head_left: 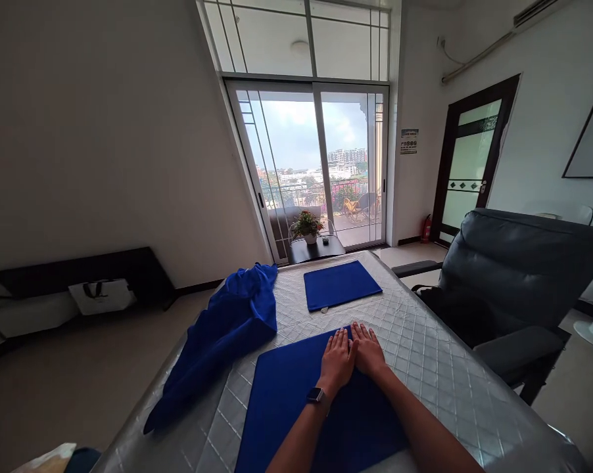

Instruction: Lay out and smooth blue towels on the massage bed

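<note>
My left hand (336,360) and my right hand (368,349) lie flat, side by side, on a folded blue cloth (321,414), near its far edge. Neither hand grips it. A smartwatch (317,395) sits on my left wrist. Further along the quilted grey table cover (425,368) lies a second folded blue cloth (340,284), flat and squared, with a small pale tag at its near edge. To the left of my hands, a bunched blue fabric heap (222,335) hangs partly over the table's left edge.
A dark leather armchair (503,289) stands close to the table's right side. Beyond the far end are a small dark side table (316,249) with a potted plant and a glass sliding door (316,164). A white bag (102,295) lies on the floor at left.
</note>
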The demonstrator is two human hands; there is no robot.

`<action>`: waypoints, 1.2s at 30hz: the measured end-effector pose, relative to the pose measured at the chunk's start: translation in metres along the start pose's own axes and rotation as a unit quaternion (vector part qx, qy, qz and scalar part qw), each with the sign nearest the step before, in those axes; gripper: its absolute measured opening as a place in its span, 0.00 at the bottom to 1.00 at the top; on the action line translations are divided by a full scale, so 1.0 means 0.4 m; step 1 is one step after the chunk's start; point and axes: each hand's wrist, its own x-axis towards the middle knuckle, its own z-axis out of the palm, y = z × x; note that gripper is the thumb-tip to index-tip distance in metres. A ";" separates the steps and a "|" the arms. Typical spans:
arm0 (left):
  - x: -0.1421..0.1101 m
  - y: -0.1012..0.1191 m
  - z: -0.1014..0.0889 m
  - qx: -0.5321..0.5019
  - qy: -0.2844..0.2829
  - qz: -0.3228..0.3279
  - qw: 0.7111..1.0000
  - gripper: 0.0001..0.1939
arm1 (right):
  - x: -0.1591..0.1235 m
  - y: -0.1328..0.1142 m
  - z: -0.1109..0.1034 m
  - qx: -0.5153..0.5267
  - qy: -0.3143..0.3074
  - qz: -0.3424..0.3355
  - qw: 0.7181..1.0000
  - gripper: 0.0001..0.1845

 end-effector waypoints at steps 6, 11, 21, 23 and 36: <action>-0.069 -0.179 -0.048 0.069 -0.020 -0.059 0.996 0.34 | -0.001 -0.012 -0.011 0.023 0.007 0.019 1.000 0.35; -0.158 -0.358 -0.104 0.092 -0.013 -0.115 0.989 0.35 | -0.003 -0.012 -0.011 0.014 -0.001 0.025 1.000 0.35; -0.231 -0.429 -0.147 0.069 0.029 -0.167 0.983 0.43 | -0.009 -0.016 -0.006 -0.016 0.008 0.025 1.000 0.35; -0.231 -0.421 -0.150 0.068 0.032 -0.166 0.983 0.44 | -0.010 -0.016 -0.007 -0.022 0.007 0.024 0.999 0.35; -0.227 -0.419 -0.148 0.053 0.044 -0.165 0.984 0.44 | -0.033 -0.031 -0.056 -0.034 -0.024 0.034 0.999 0.35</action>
